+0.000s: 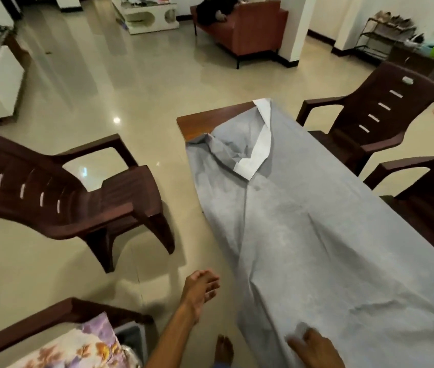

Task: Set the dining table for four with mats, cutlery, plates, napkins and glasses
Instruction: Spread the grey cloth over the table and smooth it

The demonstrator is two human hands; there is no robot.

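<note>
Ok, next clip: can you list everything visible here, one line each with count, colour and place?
Table: one, brown wood, centre right, far corner bare.
Tablecloth: one, grey with white underside, covers the table, far end folded back.
Plastic chairs: four, dark brown, two on each side of the table.
Floral cloth: one, purple and orange, on near left chair.
Sofa: one, rust brown, far back.
Shoe rack: one, dark, far right.
Left hand: relaxed, beside the table.
Right hand: on the tablecloth, blurred.
Foot: one, bare, on the floor.

Four brown chairs [83,192]; one table [205,120]; one grey cloth [316,221]; two hands [200,290].
</note>
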